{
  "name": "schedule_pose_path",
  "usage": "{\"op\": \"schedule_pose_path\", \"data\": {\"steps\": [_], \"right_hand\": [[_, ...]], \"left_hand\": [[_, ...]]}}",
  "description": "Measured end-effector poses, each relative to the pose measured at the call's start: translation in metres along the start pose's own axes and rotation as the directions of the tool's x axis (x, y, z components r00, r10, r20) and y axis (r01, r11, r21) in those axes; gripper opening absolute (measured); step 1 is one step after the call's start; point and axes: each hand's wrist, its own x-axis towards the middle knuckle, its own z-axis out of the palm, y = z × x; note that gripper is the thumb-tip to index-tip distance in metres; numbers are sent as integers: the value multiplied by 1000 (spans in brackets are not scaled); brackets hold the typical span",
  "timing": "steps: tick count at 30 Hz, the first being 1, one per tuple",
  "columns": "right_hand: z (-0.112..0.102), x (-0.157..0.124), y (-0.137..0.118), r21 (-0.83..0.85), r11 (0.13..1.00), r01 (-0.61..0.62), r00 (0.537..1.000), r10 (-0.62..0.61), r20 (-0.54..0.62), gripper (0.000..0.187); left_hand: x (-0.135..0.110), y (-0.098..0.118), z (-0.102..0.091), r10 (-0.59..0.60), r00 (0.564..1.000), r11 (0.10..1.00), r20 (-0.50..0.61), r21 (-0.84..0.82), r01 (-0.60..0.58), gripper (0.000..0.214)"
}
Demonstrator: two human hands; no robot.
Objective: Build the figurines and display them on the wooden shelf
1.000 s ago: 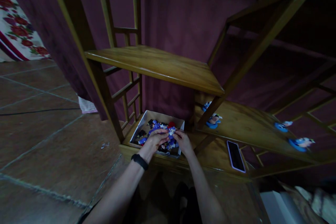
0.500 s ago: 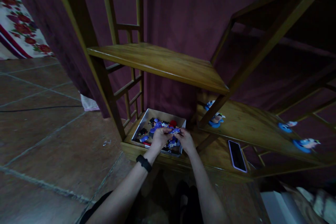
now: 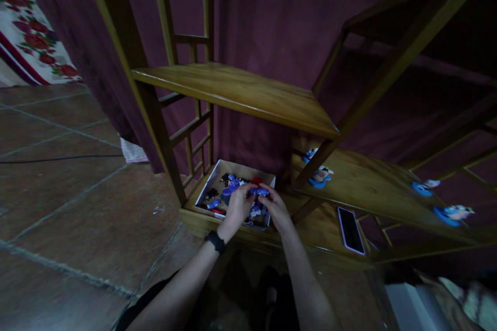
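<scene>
Between my two hands is a small blue-purple figurine [image 3: 259, 192], held over the right part of an open white cardboard box [image 3: 206, 185]. My left hand [image 3: 239, 204] has its fingers closed on the figurine's left side, and a black band circles that wrist. On the other side, my right hand [image 3: 276, 208] pinches the figurine's right end. Several more small figurines lie jumbled in the box, among them a blue one [image 3: 213, 204] near its left front corner and a dark one [image 3: 212, 194] behind that. My hands hide part of the box's contents.
The box stands on the low base of a wooden shelf unit [image 3: 233, 88], under a shelf board. A phone [image 3: 351, 230] lies to the right. Several blue-based figurines, one a nearer figurine [image 3: 320, 177], stand on the right-hand shelf. A cable [image 3: 58, 159] crosses the tiled floor.
The figurine has been turned between my fingers, and its blue side now shows more. Both hands have shifted slightly and stay over the box.
</scene>
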Motion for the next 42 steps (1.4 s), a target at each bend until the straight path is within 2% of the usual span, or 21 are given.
{"op": "schedule_pose_path", "data": {"steps": [3,8,13,16,21,24,29,33,39,42], "right_hand": [[0,-1,-1,104,994,-34,999,34,2,42],[1,-2,-5,285,956,-63,998,55,37,35],[0,-1,-4,327,939,-103,994,106,9,28],[0,0,-1,382,914,-138,987,158,-22,25],[1,3,4,446,877,-180,978,208,-13,24],[2,3,3,457,865,-205,974,227,8,24],[1,1,-3,472,850,-233,965,262,5,24],[0,0,-3,474,842,-257,957,290,3,23],[-1,1,0,465,847,-259,959,285,14,23],[-1,1,-1,460,843,-278,953,303,19,22]], "left_hand": [[-4,7,-3,82,995,982,64,165,-91,39],[-9,9,0,109,988,942,106,305,-137,36],[-15,11,1,94,979,892,182,422,-164,41],[-19,16,1,102,958,823,268,518,-232,50],[-18,20,1,133,929,641,347,684,-347,52],[-18,20,0,146,912,580,383,714,-393,47],[-18,21,0,170,899,548,403,720,-426,42],[-18,23,-1,185,889,537,418,715,-448,41],[-19,27,0,191,900,521,392,737,-431,38],[-19,28,1,188,905,558,381,716,-418,36]]}}
